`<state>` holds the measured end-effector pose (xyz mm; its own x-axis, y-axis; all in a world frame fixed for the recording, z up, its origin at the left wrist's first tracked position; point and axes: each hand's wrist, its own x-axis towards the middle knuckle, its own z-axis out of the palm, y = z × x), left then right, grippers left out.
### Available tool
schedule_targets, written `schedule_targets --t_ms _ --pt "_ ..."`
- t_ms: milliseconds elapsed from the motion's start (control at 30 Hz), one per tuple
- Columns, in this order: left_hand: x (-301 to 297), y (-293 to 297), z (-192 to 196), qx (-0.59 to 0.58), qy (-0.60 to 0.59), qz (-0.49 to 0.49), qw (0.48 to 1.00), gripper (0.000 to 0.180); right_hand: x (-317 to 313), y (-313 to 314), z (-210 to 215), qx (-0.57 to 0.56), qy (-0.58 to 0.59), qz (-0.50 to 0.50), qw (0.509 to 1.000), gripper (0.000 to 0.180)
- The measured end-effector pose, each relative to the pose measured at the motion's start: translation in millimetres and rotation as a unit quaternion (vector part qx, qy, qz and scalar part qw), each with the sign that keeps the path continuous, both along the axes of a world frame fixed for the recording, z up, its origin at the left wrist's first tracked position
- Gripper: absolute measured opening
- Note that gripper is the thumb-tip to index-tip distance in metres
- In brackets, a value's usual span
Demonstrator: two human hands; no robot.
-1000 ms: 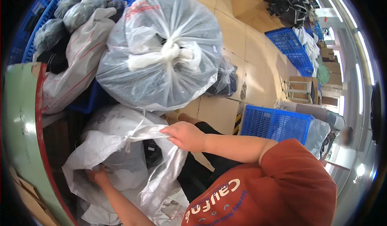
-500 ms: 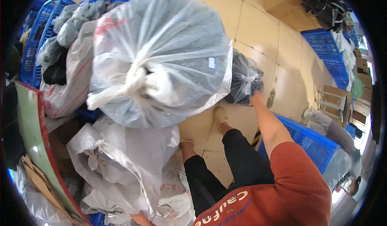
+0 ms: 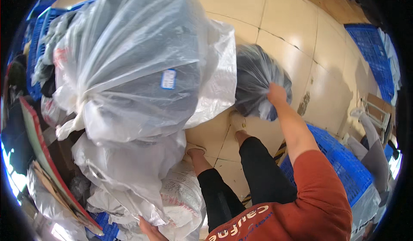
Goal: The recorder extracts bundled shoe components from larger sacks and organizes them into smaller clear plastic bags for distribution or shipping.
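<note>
- My right hand [image 3: 276, 94] is stretched out ahead of me, its fingers clenched into the gathered plastic at the top of a small clear bag of dark stuff [image 3: 258, 79].
- That small bag hangs from my grip just above the tan tiled floor [image 3: 309, 38], with most of its bulk to the left of and beyond my fingers.
- Just left of my right hand, touching the small bag's side, stands a big clear plastic sack [image 3: 137, 64] stuffed with grey cloth, with a little blue-edged label on its front.
- My left hand [image 3: 148, 230] shows only at the lower edge of the view, pressed against the underside of a white crumpled bag [image 3: 133, 172]; I cannot tell whether its fingers are closed on the plastic or just resting on it.
- Just right of my left hand lies a woven white sack [image 3: 183, 193], against my black-trousered leg.
- My 2 feet in pale shoes [image 3: 237, 121] stand on the floor below the small bag.
- To the right of my right arm sits a blue plastic crate [image 3: 344, 168].
- Left of my left hand, flat cardboard with a red edge [image 3: 47, 168] leans.
</note>
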<state>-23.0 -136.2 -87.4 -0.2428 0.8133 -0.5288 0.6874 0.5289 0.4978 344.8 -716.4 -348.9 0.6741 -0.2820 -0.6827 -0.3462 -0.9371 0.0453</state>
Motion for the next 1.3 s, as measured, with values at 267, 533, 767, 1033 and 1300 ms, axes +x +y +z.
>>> schedule_targets --t_ms 267,533,767,1033,1300 --pt "7.1 -26.2 8.7 0.004 -0.26 0.111 0.959 0.037 -56.0 -89.6 120.8 0.144 -0.243 -0.112 0.953 0.033" --pt "-4.6 -37.2 3.5 0.031 -0.288 0.098 0.952 0.029 -28.1 59.1 411.7 0.388 -0.479 -0.213 0.758 0.02" --pt "-13.6 -17.9 5.5 0.116 -0.161 -0.114 0.973 0.031 -35.8 160.9 517.7 0.546 -0.588 0.103 0.588 0.027" --pt "-14.0 -11.5 24.3 0.051 -0.157 -0.121 0.979 0.033 -35.9 454.9 506.1 0.704 -0.446 0.376 0.405 0.035" --pt "-79.3 27.0 -23.0 0.213 -0.192 -0.076 0.955 0.029 -102.3 528.3 405.9 0.371 -0.029 0.718 0.588 0.011"
